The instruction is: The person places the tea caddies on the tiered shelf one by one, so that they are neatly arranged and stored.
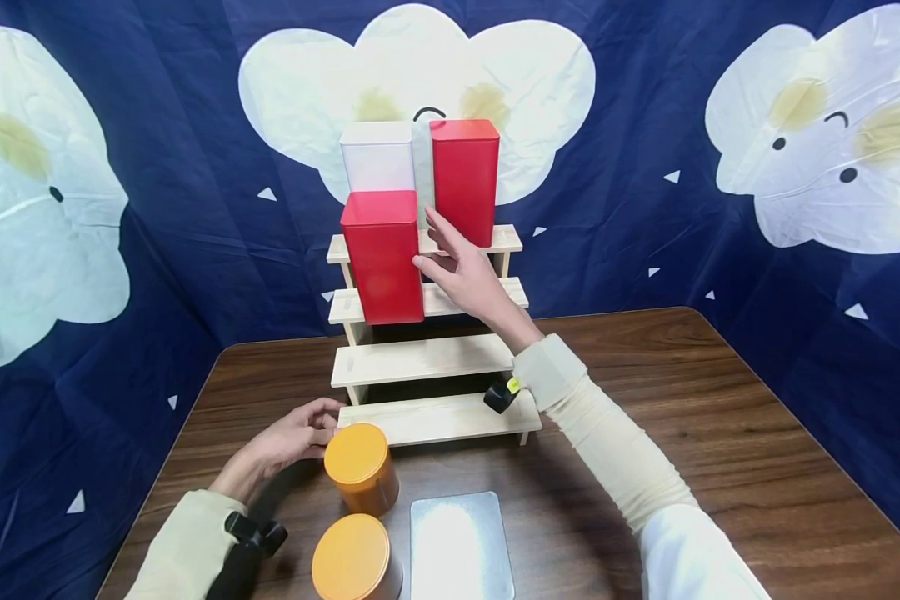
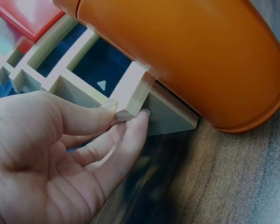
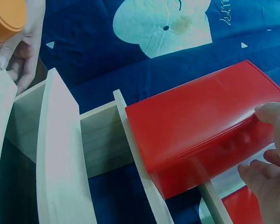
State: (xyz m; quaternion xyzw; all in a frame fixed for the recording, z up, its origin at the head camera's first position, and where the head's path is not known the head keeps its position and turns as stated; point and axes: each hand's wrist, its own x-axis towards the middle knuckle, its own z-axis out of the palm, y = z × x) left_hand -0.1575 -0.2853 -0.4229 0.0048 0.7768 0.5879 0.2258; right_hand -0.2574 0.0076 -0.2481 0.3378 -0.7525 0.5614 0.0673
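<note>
A wooden stepped shelf [image 1: 423, 360] stands on the table. My left hand [image 1: 288, 439] pinches the left end of its lowest step [image 2: 133, 88] between thumb and fingers. On the second step from the top stands a tall red tin [image 1: 384, 267]. My right hand [image 1: 468, 275] is at this tin's right side, its thumb touching the tin near the upper edge and its fingers loosely extended. Behind that hand, a second red tin [image 1: 467, 175] stands on the top step at the right. A white tin [image 1: 378, 158] is at the top left, its lower part hidden by the front red tin.
Two orange round canisters [image 1: 360, 467] stand in front of the shelf at the left, one close to my left hand. Beside them lies a flat silver metal tin or lid [image 1: 461, 546]. A dark blue cloth [image 1: 615, 125] with white clouds hangs around the brown wooden table [image 1: 690, 417].
</note>
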